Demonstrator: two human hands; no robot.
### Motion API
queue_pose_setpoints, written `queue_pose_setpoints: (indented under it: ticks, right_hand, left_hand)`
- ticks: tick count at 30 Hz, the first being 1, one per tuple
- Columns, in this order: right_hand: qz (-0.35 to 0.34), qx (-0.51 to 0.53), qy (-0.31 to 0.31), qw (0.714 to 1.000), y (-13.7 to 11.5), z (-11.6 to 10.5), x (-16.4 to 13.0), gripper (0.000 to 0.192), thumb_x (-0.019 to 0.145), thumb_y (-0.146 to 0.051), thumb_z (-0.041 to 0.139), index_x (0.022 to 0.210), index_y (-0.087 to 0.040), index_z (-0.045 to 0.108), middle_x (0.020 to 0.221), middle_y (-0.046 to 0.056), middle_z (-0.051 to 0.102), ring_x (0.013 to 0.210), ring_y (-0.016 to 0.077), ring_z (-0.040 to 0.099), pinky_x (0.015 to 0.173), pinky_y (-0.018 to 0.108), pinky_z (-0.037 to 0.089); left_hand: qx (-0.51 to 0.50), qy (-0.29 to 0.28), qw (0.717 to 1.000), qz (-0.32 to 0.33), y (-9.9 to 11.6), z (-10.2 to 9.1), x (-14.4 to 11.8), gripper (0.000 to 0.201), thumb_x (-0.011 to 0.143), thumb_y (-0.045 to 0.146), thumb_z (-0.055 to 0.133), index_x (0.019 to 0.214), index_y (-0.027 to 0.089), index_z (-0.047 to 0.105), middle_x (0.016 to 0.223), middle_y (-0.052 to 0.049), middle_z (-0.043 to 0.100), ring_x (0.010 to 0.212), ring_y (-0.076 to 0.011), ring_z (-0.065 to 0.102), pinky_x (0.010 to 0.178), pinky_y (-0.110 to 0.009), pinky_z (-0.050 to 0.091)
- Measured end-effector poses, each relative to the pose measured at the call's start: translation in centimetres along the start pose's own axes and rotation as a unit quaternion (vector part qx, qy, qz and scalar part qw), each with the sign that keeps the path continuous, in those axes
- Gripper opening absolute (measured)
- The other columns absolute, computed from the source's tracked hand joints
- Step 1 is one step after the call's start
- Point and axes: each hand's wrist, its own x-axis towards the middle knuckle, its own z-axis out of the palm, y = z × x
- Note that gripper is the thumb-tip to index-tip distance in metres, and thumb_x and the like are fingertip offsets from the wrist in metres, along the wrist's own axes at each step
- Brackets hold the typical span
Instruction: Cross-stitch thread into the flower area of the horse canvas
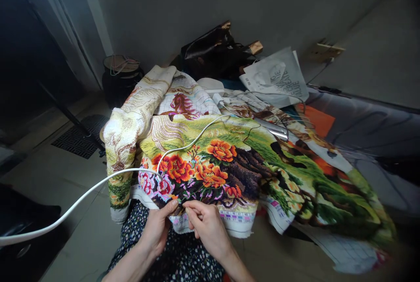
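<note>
The large multicoloured cross-stitch cloth with orange flowers (210, 168) is lying over the lap; the left hand (157, 227) is pinching its near hem, the right hand (206, 225) beside it pinching at the stitching; a white cable (98, 186) is looping just beyond them.

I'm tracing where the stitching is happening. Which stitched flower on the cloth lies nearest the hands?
The pink flower at the embroidered cloth's lower left edge, just above the left hand. The orange flowers sit higher, farther from both hands.

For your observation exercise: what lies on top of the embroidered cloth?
On the embroidered cloth lie a white cable and a silver tool. Both hands, left hand and right hand, pinch its near edge. Whatever is underneath is covered.
</note>
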Motion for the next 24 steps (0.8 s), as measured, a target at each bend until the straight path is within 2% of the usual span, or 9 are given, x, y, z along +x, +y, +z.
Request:
queue_pose_setpoints:
  ticks: [8, 12, 15, 20, 24]
  right_hand:
    - [-0.022, -0.074, 0.042, 0.996, -0.3, 0.9, 0.0, 0.027, 0.087, -0.027, 0.043, 0.086, -0.019, 0.069, 0.046, -0.002, 0.055, 0.033, 0.0109, 0.046, 0.037, 0.02, 0.035]
    - [0.019, 0.011, 0.06, 0.998, 0.1, 2.5, -0.2, 0.021, 0.087, -0.031, 0.042, 0.084, -0.018, 0.058, 0.05, -0.003, 0.057, 0.035, 0.0111, 0.051, 0.038, 0.019, 0.038]
    - [0.054, 0.093, 0.067, 0.992, 0.7, 3.3, -0.4, 0.02, 0.084, -0.036, 0.049, 0.077, -0.018, 0.055, 0.056, -0.002, 0.058, 0.045, 0.0117, 0.055, 0.037, 0.017, 0.038]
    - [0.079, 0.154, 0.093, 0.98, 1.1, 3.8, -0.2, 0.023, 0.077, -0.038, 0.059, 0.072, -0.016, 0.058, 0.055, -0.003, 0.052, 0.049, 0.0113, 0.052, 0.04, 0.017, 0.038]
    - [0.064, 0.146, 0.108, 0.981, 1.4, 4.2, -0.2, 0.021, 0.079, -0.035, 0.058, 0.071, -0.016, 0.058, 0.054, -0.002, 0.053, 0.049, 0.012, 0.052, 0.044, 0.019, 0.041]
  left_hand:
    - [-0.013, 0.006, 1.0, 0.021, -0.1, 0.1, 0.1, 0.071, 0.058, 0.014, 0.078, 0.123, 0.026, 0.053, 0.102, -0.001, 0.07, 0.092, -0.0187, 0.064, 0.088, -0.032, 0.046]
    - [0.008, 0.003, 0.999, 0.036, -0.2, 0.1, 0.2, 0.065, 0.063, 0.015, 0.075, 0.123, 0.024, 0.053, 0.101, -0.002, 0.069, 0.086, -0.0177, 0.063, 0.086, -0.033, 0.046]
    - [0.03, 0.023, 0.998, 0.048, -0.3, 0.2, 0.3, 0.061, 0.063, 0.015, 0.075, 0.119, 0.024, 0.054, 0.096, 0.0, 0.068, 0.084, -0.0163, 0.062, 0.085, -0.032, 0.045]
    - [0.047, 0.058, 0.996, 0.037, -0.4, 0.2, 0.6, 0.042, 0.057, 0.016, 0.078, 0.096, 0.019, 0.062, 0.075, 0.003, 0.065, 0.069, -0.0139, 0.059, 0.071, -0.028, 0.046]
    - [0.045, 0.065, 0.997, 0.013, -0.3, 0.2, 0.5, 0.026, 0.054, 0.02, 0.079, 0.073, 0.016, 0.062, 0.064, 0.003, 0.062, 0.058, -0.0112, 0.055, 0.061, -0.026, 0.044]
